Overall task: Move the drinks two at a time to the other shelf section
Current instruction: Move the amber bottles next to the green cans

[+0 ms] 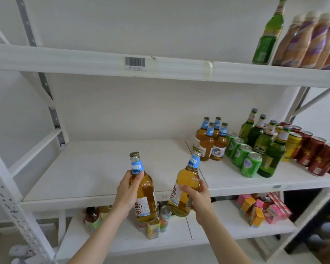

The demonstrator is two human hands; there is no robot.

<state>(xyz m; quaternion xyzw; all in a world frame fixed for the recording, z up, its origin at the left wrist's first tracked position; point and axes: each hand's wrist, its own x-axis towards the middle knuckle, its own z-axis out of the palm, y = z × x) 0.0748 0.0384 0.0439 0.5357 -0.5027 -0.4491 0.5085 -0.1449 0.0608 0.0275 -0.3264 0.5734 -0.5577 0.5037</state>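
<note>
Amber glass beer bottles with blue neck labels, lower centre of frame: my left hand [127, 193] grips the left bottle [146, 187], upright; my right hand [200, 199] grips the right bottle [187, 178], its top leaning right. I hold both before the white metal shelf [95, 168]; four matching bottles [211, 143] stand on it right of centre.

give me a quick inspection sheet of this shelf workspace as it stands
surface: white middle shelf; a seam splits left and right sections
job's things: left bottle and right bottle, amber beer, held before the shelf; four more beer bottles stand on the right section
clutter: green cans, green bottles, red cans on the right section; cartons and small drinks on the lower shelf
grippers: left hand grips the left bottle; right hand grips the right bottle
cables: nothing seen
surroundings: white wall; top shelf with barcode label, purple-labelled bottles
</note>
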